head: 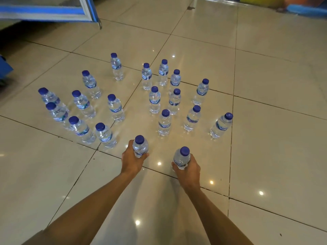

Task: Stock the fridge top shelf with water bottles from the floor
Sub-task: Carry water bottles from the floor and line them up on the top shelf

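Note:
Several small clear water bottles with blue caps stand upright on the beige tiled floor, in a left cluster [83, 103] and a right cluster [164, 96]. My left hand [131, 160] grips one bottle [140, 145] around its lower body. My right hand [188, 169] grips another bottle [182, 157] the same way. Both held bottles are upright, at the near edge of the group. The fridge's open door [53, 12], blue-framed with glass, shows at the top left; its shelves are out of view.
A blue object [5, 68] sticks in at the left edge. A white post foot [192, 6] and a blue strip [307, 9] lie at the top right. Glossy floor tiles [274, 121] stretch to the right and in front of me.

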`<state>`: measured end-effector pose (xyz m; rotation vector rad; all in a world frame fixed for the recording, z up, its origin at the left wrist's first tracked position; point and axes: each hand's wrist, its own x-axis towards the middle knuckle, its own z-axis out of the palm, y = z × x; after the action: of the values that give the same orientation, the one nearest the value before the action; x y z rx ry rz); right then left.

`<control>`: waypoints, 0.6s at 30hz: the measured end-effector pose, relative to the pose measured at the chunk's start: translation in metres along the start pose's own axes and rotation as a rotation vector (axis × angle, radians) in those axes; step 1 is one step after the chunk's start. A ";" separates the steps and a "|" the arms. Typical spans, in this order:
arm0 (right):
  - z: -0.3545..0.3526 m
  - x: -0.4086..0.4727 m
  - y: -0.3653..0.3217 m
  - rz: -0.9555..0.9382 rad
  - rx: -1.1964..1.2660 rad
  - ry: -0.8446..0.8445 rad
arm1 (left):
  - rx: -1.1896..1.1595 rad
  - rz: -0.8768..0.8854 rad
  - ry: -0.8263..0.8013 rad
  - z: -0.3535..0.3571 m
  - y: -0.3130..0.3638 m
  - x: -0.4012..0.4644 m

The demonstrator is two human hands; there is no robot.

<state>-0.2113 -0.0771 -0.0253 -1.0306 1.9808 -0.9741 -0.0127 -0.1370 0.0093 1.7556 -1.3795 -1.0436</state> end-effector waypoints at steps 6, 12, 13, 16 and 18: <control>-0.035 -0.018 -0.069 -0.088 0.003 -0.022 | -0.037 0.088 -0.091 -0.027 0.068 -0.018; -0.107 -0.064 -0.196 -0.138 0.059 -0.008 | -0.099 0.104 -0.117 -0.112 0.196 -0.056; -0.122 -0.075 -0.224 -0.146 0.063 -0.018 | -0.110 0.100 -0.119 -0.131 0.222 -0.064; -0.167 -0.109 -0.313 -0.167 0.068 -0.043 | -0.149 0.079 -0.115 -0.191 0.304 -0.093; -0.198 -0.132 -0.377 -0.190 0.079 -0.065 | -0.174 0.067 -0.096 -0.232 0.359 -0.112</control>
<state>-0.1849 -0.0562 0.4193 -1.2076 1.8021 -1.0969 0.0199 -0.1017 0.4491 1.5415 -1.3521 -1.1875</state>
